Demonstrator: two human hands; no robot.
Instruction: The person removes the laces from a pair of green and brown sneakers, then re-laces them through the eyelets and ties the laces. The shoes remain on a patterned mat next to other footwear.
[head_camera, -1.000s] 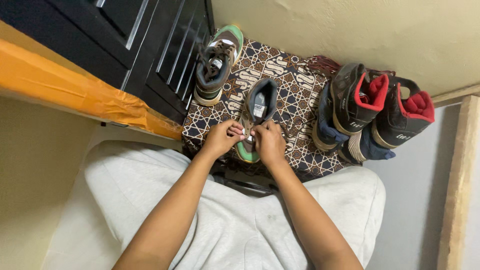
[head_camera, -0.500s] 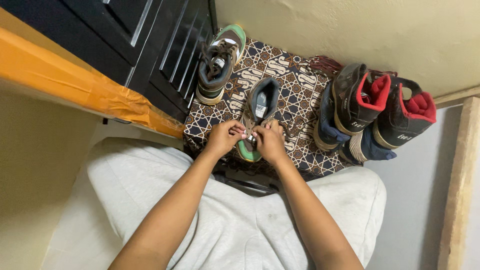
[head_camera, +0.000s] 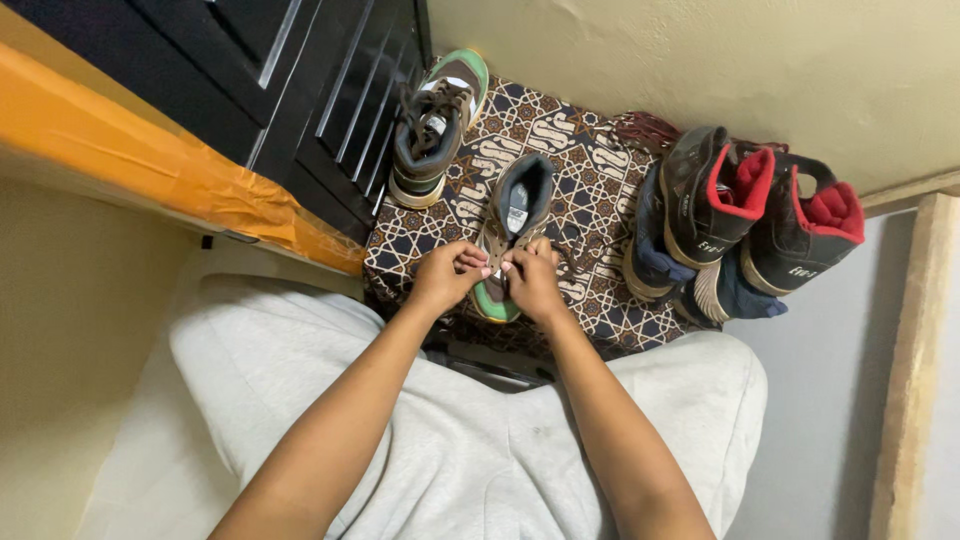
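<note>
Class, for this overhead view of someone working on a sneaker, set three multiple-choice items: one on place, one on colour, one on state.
1. Where does the second sneaker lie?
A. by the black door
B. on the lap
C. among the boots

2. What colour lines the black boots?
A. yellow
B. red
C. white

3. How are both hands placed?
A. resting on the knees
B. lifting a boot
C. pinching at the near sneaker

Answers: 1 A, it lies against the black door. 2 B, red collars show. 3 C, the left hand and right hand meet over the near sneaker.

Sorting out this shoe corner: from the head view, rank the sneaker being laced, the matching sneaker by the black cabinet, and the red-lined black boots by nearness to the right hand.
1. Brown-and-green sneaker, under the right hand.
2. Matching sneaker, upper left.
3. Red-lined black boots, far right.
</note>
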